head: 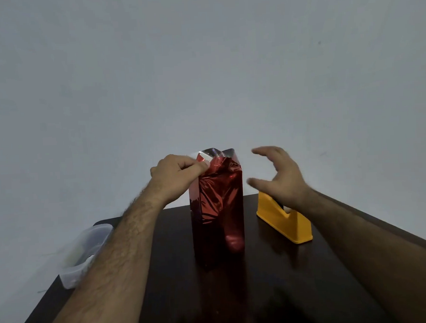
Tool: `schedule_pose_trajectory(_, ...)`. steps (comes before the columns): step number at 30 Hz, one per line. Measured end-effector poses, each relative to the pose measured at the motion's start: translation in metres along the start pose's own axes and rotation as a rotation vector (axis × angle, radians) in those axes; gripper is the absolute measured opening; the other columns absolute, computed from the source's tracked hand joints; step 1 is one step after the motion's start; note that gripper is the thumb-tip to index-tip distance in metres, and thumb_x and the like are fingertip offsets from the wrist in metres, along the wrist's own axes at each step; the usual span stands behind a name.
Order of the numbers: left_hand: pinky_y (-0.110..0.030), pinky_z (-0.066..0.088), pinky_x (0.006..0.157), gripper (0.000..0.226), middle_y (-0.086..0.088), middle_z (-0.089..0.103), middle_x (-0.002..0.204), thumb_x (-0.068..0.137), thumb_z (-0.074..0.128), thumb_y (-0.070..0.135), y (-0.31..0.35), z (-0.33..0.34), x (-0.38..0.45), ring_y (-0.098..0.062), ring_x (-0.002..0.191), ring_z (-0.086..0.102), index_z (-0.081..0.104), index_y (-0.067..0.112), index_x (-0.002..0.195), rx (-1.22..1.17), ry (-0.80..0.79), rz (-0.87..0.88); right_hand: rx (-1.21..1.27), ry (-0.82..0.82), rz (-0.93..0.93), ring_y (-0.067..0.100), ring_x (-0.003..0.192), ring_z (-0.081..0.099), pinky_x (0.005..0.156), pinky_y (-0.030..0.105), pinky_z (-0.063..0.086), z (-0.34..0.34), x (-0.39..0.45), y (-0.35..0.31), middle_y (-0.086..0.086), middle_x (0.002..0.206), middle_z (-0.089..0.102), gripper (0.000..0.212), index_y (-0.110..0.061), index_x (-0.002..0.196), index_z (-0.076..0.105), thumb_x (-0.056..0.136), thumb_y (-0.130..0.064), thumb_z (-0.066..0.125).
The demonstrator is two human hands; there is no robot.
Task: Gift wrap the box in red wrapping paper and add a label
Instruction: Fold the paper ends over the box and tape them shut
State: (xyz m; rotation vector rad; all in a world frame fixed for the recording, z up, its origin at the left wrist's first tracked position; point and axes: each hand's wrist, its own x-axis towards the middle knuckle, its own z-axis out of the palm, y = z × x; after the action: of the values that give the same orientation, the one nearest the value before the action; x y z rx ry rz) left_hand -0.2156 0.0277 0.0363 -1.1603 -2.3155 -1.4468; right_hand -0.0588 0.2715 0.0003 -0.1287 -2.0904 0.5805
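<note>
Box (pixel 217 218) is standing upright on the counter (pixel 275 294); left hand (pixel 177 174) is pinching the top paper flap (pixel 210 159) down for folding, right hand (pixel 278 180) is hovering, fingers spread, beside it.

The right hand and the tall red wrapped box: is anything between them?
Nothing. In the head view, only bare wall shows between the open right hand and the red wrapped box. The yellow tape dispenser sits lower, under that hand.

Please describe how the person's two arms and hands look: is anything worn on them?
Both forearms are bare and hairy, with no sleeves in view. The left hand and the right hand wear no gloves. No watch, ring or bracelet shows on either.
</note>
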Motion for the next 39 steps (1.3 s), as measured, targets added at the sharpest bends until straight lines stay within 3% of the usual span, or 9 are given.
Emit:
schedule_pose_trajectory(3, -0.051, 0.050, 0.112, 0.027, 0.018, 0.081, 0.102, 0.082, 0.071, 0.061, -0.002, -0.002, 0.000, -0.011, 0.115, 0.070, 0.085, 0.040, 0.089, -0.108, -0.020, -0.004, -0.007, -0.212, -0.216, 0.013, 0.154, 0.025, 0.118, 0.030, 0.031, 0.016, 0.017, -0.046, -0.010, 0.165, 0.031, 0.097, -0.041, 0.152, 0.049, 0.068, -0.042, 0.097)
schedule_pose_trajectory(5, -0.046, 0.054, 0.107, 0.018, 0.008, 0.082, 0.103, 0.093, 0.073, 0.037, -0.001, -0.002, 0.001, -0.012, 0.111, 0.073, 0.086, 0.026, 0.091, -0.187, -0.024, 0.005, -0.067, -0.257, -0.286, 0.017, 0.157, 0.020, 0.121, 0.039, 0.028, 0.027, 0.030, -0.064, -0.007, 0.166, 0.032, 0.075, -0.042, 0.139, 0.060, 0.071, -0.043, 0.090)
schedule_pose_trajectory(9, -0.021, 0.049, 0.093, 0.023, 0.015, 0.082, 0.103, 0.102, 0.064, 0.017, -0.002, -0.003, -0.002, 0.007, 0.104, 0.071, 0.086, 0.022, 0.098, -0.273, -0.076, 0.009, -0.006, -0.273, -0.274, 0.011, 0.136, 0.052, 0.111, 0.044, 0.047, 0.035, 0.051, -0.081, -0.007, 0.140, 0.061, 0.022, -0.030, 0.100, 0.083, 0.079, -0.036, 0.081)
schedule_pose_trajectory(14, -0.008, 0.049, 0.081, 0.016, 0.009, 0.080, 0.095, 0.096, 0.075, 0.010, -0.011, 0.001, 0.002, -0.001, 0.092, 0.071, 0.082, 0.023, 0.097, -0.258, 0.194, 0.176, -0.042, -0.299, -0.274, 0.003, 0.115, 0.061, 0.096, 0.027, 0.051, 0.033, 0.057, -0.087, -0.013, 0.124, 0.069, 0.010, -0.028, 0.093, 0.084, 0.083, -0.025, 0.083)
schedule_pose_trajectory(19, -0.033, 0.060, 0.079, 0.011, -0.006, 0.079, 0.086, 0.093, 0.078, 0.007, -0.016, 0.002, 0.005, -0.021, 0.083, 0.076, 0.082, 0.017, 0.093, -0.297, 0.102, 0.170, 0.058, -0.235, -0.250, -0.004, 0.102, 0.064, 0.078, 0.006, 0.043, 0.036, 0.051, -0.086, -0.015, 0.115, 0.071, 0.019, -0.035, 0.085, 0.080, 0.079, -0.020, 0.089)
schedule_pose_trajectory(30, -0.012, 0.054, 0.086, 0.018, 0.001, 0.083, 0.097, 0.103, 0.068, 0.010, -0.012, -0.001, -0.001, -0.009, 0.100, 0.077, 0.085, 0.011, 0.097, -0.382, -0.008, 0.143, 0.277, -0.231, -0.184, 0.003, 0.107, 0.068, 0.087, 0.022, 0.056, 0.027, 0.045, -0.086, -0.010, 0.117, 0.072, 0.024, -0.039, 0.083, 0.080, 0.084, -0.016, 0.086)
schedule_pose_trajectory(34, -0.022, 0.050, 0.089, 0.009, 0.004, 0.082, 0.098, 0.092, 0.084, 0.023, -0.018, -0.003, -0.004, -0.011, 0.101, 0.073, 0.085, 0.017, 0.098, -0.369, -0.014, 0.231, 0.255, -0.207, -0.149, 0.002, 0.109, 0.068, 0.091, 0.025, 0.056, 0.029, 0.047, -0.082, -0.011, 0.116, 0.072, 0.011, -0.027, 0.087, 0.083, 0.088, -0.017, 0.083)
schedule_pose_trajectory(36, -0.028, 0.048, 0.083, 0.023, 0.006, 0.078, 0.096, 0.077, 0.094, 0.030, -0.024, 0.001, -0.004, -0.015, 0.096, 0.068, 0.082, 0.020, 0.094, -0.296, 0.068, 0.289, 0.239, -0.193, -0.130, 0.001, 0.109, 0.067, 0.092, 0.026, 0.057, 0.031, 0.048, -0.079, -0.011, 0.115, 0.072, 0.002, -0.018, 0.089, 0.084, 0.088, -0.017, 0.083)
schedule_pose_trajectory(39, -0.040, 0.049, 0.078, 0.020, 0.001, 0.076, 0.088, 0.075, 0.096, 0.021, -0.026, 0.006, -0.002, -0.024, 0.086, 0.064, 0.079, 0.016, 0.085, -0.289, 0.068, 0.333, 0.260, -0.164, -0.100, 0.002, 0.109, 0.068, 0.092, 0.030, 0.058, 0.033, 0.048, -0.078, -0.012, 0.114, 0.073, 0.002, -0.016, 0.088, 0.084, 0.087, -0.016, 0.084)
